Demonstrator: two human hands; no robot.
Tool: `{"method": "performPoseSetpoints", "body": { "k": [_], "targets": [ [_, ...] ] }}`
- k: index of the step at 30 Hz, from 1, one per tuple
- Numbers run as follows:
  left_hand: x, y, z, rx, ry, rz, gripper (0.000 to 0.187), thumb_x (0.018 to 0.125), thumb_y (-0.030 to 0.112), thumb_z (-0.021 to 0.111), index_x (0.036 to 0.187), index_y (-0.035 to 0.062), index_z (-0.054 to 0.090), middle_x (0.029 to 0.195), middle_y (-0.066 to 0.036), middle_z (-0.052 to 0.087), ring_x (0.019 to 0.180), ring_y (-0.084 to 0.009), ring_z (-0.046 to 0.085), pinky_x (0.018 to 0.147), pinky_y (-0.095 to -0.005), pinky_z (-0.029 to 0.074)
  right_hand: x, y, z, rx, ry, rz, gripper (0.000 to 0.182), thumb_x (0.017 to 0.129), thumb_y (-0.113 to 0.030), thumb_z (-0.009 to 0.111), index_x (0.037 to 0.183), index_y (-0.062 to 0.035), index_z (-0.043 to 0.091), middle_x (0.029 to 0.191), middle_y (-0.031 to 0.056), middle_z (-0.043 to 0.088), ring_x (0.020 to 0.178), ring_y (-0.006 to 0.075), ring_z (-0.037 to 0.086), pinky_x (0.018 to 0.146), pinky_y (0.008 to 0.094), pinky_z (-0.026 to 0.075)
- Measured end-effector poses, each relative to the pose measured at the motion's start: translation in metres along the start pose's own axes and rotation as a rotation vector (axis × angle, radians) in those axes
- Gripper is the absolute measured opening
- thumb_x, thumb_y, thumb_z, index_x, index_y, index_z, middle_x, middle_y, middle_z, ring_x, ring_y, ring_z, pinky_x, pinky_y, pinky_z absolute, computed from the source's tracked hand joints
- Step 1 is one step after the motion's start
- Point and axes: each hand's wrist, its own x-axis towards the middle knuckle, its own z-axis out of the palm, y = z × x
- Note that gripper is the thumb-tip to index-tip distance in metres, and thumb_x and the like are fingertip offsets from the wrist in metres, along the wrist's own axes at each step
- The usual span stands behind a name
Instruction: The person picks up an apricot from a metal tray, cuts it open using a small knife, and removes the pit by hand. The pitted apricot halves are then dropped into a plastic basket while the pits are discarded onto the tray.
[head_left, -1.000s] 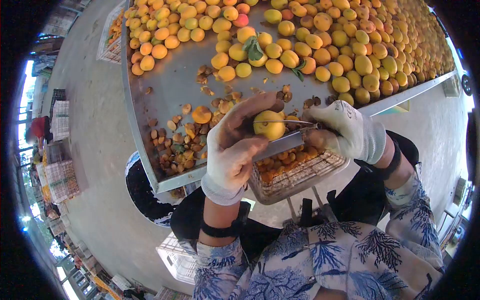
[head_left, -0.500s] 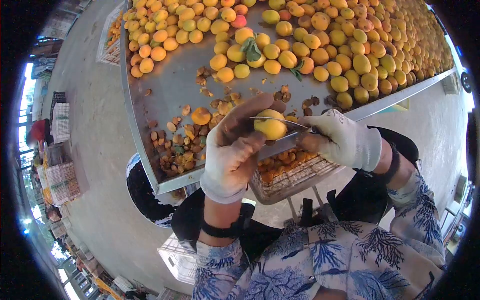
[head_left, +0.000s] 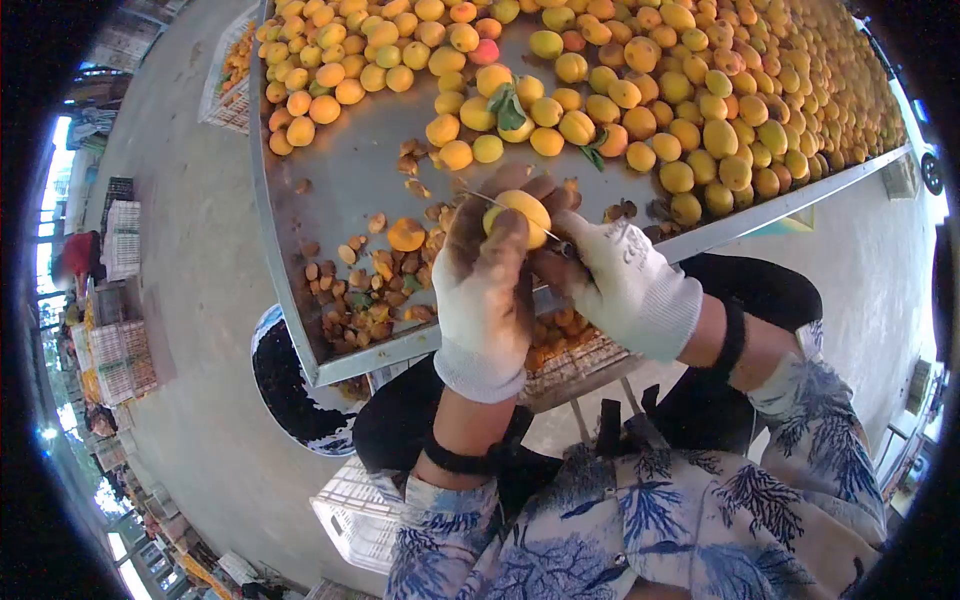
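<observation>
Both my hands wear white gloves with brown-stained fingers. My left hand (head_left: 490,270) grips a yellow apricot (head_left: 527,214) between thumb and fingers, above the near edge of the metal table. My right hand (head_left: 610,275) is closed around the handle of a small knife (head_left: 548,234). Its thin blade lies against the apricot, with the tip showing beyond the far side of the fruit. Pits and brown fruit scraps (head_left: 375,285) lie on the table under and left of my left hand. Beneath my hands, a crate of orange apricot pieces (head_left: 560,335) is partly hidden.
Whole apricots (head_left: 690,90) are heaped over the far and right parts of the metal table (head_left: 350,190). A raised rim (head_left: 800,195) runs along its edge. A bucket with dark contents (head_left: 295,385) stands at the near left corner, beside a white crate (head_left: 362,515) on the floor.
My hands have drawn together and shifted slightly left. The knife blade has swung from lying across the apricot to a steeper slant, and the fruit has turned in my left hand.
</observation>
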Motion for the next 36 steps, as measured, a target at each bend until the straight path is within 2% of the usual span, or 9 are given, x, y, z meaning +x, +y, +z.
{"method": "performPoseSetpoints", "body": {
  "k": [8,10,13,22,26,28,33,35,36],
  "targets": [
    [0.007,-0.005,-0.017,-0.070,0.054,0.040,0.049,0.093,0.029,0.061,0.125,-0.0046,0.046,0.118,-0.022,0.060,0.109,-0.0318,0.061,0.095,-0.0409,0.049,0.007,-0.010,0.004,0.171,0.049,-0.054,0.031,0.093,-0.020,0.056,0.115,0.0020,0.051,0.085,0.0250,0.064,0.084,0.0428,0.062,0.066,0.0473,0.049],
    [0.009,-0.004,-0.019,-0.054,0.220,0.115,0.064,0.096,0.051,0.048,0.123,-0.0070,0.049,0.115,-0.021,0.062,0.105,-0.0323,0.062,0.092,-0.0415,0.049,0.002,-0.018,0.002,0.249,-0.070,0.113,0.028,0.093,-0.018,0.056,0.112,0.0019,0.053,0.088,0.0252,0.064,0.085,0.0430,0.062,0.066,0.0468,0.049],
    [0.005,-0.002,-0.013,0.002,0.199,0.072,0.070,0.095,0.059,0.043,0.123,-0.0051,0.049,0.114,-0.021,0.062,0.103,-0.0321,0.063,0.091,-0.0417,0.050,0.010,-0.019,0.001,0.132,-0.078,0.077,0.028,0.093,-0.020,0.056,0.111,0.0016,0.052,0.087,0.0251,0.064,0.085,0.0432,0.062,0.068,0.0470,0.049],
    [0.012,-0.001,-0.019,0.028,0.215,0.020,0.060,0.097,0.053,0.042,0.117,-0.0023,0.056,0.112,-0.017,0.064,0.101,-0.0267,0.062,0.090,-0.0387,0.049,0.030,-0.011,0.015,0.054,0.036,-0.028,0.030,0.093,-0.025,0.057,0.107,0.0011,0.054,0.087,0.0260,0.063,0.087,0.0430,0.062,0.070,0.0475,0.050],
    [0.008,-0.005,-0.027,0.043,0.225,-0.034,0.054,0.098,0.047,0.044,0.115,-0.0032,0.057,0.108,-0.016,0.065,0.098,-0.0257,0.063,0.089,-0.0380,0.050,0.023,-0.023,0.005,0.180,-0.090,0.092,0.031,0.094,-0.025,0.057,0.110,0.0011,0.056,0.090,0.0265,0.064,0.088,0.0423,0.063,0.071,0.0463,0.051],
    [0.003,0.001,-0.025,-0.057,0.129,-0.029,0.040,0.092,0.029,0.062,0.112,-0.0049,0.058,0.105,-0.010,0.064,0.095,-0.0167,0.062,0.085,-0.0318,0.049,0.019,-0.018,0.014,0.200,-0.026,0.077,0.032,0.093,-0.024,0.058,0.111,0.0017,0.057,0.091,0.0264,0.064,0.089,0.0416,0.063,0.071,0.0450,0.051],
    [0.009,-0.010,-0.022,-0.059,0.322,0.050,0.040,0.092,0.031,0.062,0.108,-0.0053,0.062,0.096,-0.009,0.066,0.086,-0.0152,0.063,0.075,-0.0277,0.050,0.022,-0.020,0.015,0.150,-0.009,0.089,0.030,0.092,-0.020,0.058,0.111,0.0034,0.056,0.091,0.0253,0.065,0.089,0.0421,0.063,0.072,0.0460,0.051],
    [0.009,-0.005,-0.020,0.374,0.286,0.182,0.046,0.097,0.038,0.050,0.113,-0.0044,0.059,0.104,-0.013,0.066,0.093,-0.0224,0.064,0.084,-0.0345,0.051,0.029,-0.017,0.019,0.088,0.034,0.036,0.029,0.092,-0.018,0.057,0.112,0.0028,0.055,0.093,0.0257,0.065,0.092,0.0431,0.061,0.075,0.0472,0.050],
    [0.008,0.005,-0.014,0.152,0.253,0.047,0.045,0.096,0.037,0.054,0.116,-0.0029,0.059,0.106,-0.011,0.065,0.092,-0.0200,0.063,0.083,-0.0325,0.051,0.032,-0.013,0.025,0.111,0.078,-0.013,0.031,0.092,-0.020,0.057,0.111,0.0034,0.057,0.097,0.0269,0.064,0.094,0.0407,0.063,0.077,0.0445,0.050]
  ]
}}
